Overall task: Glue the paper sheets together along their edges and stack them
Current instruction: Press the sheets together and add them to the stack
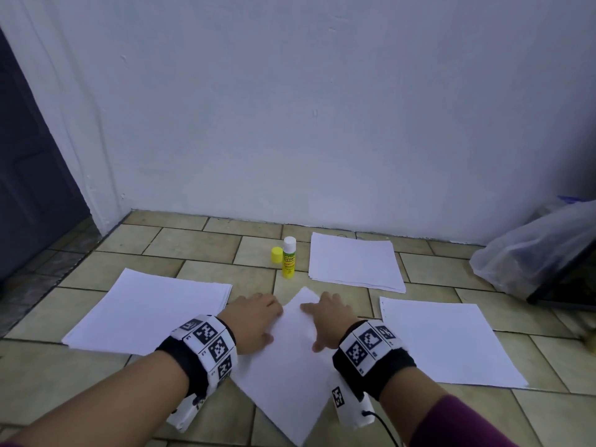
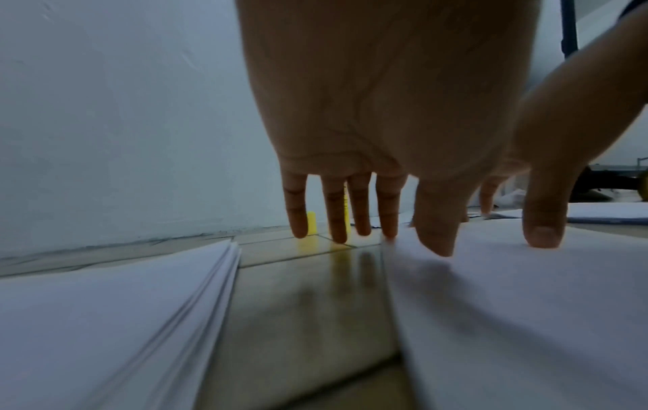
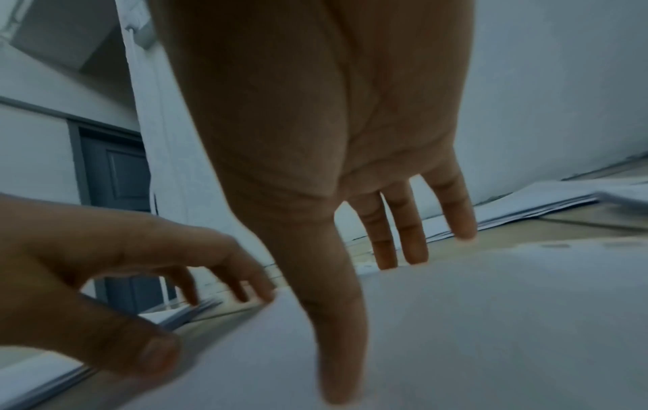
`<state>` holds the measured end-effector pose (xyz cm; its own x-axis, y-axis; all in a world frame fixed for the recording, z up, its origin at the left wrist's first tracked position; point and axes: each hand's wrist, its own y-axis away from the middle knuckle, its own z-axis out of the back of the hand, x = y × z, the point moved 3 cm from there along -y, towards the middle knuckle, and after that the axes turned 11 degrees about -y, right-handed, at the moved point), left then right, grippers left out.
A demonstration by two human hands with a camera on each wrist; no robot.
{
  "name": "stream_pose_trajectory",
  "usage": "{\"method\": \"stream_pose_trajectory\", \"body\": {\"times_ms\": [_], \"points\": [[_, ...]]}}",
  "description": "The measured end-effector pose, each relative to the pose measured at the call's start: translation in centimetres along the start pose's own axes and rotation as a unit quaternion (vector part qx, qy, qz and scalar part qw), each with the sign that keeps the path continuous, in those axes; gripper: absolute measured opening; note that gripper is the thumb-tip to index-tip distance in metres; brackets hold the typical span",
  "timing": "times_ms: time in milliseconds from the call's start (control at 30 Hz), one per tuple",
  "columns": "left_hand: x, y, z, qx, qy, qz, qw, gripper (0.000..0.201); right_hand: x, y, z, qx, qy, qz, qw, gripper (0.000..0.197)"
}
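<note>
Judging by three stacks around the uncapped glue stick [image 1: 288, 257], gluing is underway; the centre sheet [image 1: 287, 359] is pressed by the flat left hand [image 1: 253, 319] and right hand [image 1: 329, 319].

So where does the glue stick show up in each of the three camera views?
Head: the glue stick stands upright on the tiles at centre, its yellow cap beside it.
Left wrist: only yellow slivers show between the left hand's fingers.
Right wrist: not in view.
Shared landmark: the angled paper sheet under both hands.
</note>
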<state>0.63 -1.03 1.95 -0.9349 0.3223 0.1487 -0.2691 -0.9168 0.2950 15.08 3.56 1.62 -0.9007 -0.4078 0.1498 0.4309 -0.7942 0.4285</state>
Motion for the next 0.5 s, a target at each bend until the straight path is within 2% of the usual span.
{"method": "stream_pose_trajectory", "body": {"times_ms": [67,200,333,500], "points": [[-0.6,0.0,-0.4,0.005,0.015,-0.016,1.000,0.055,1.1,-0.4,-0.5,0.010,-0.033,0.035,0.999,0.064],[-0.9,0.1,-0.2,0.006,-0.010,0.014,1.000,0.063,2.5,-0.6,-1.5,0.007,-0.072,0.049,0.996,0.063],[-0.3,0.0,-1.2,0.053,0.026,0.036,0.998,0.096,3.1,-0.4,-1.8,0.039,-0.066,0.077,0.994,0.069],[0.1,0.3,-1.6,0.074,0.010,0.029,0.997,0.101,0.4,-0.2,-1.8,0.053,-0.057,0.061,0.995,0.067]]}}
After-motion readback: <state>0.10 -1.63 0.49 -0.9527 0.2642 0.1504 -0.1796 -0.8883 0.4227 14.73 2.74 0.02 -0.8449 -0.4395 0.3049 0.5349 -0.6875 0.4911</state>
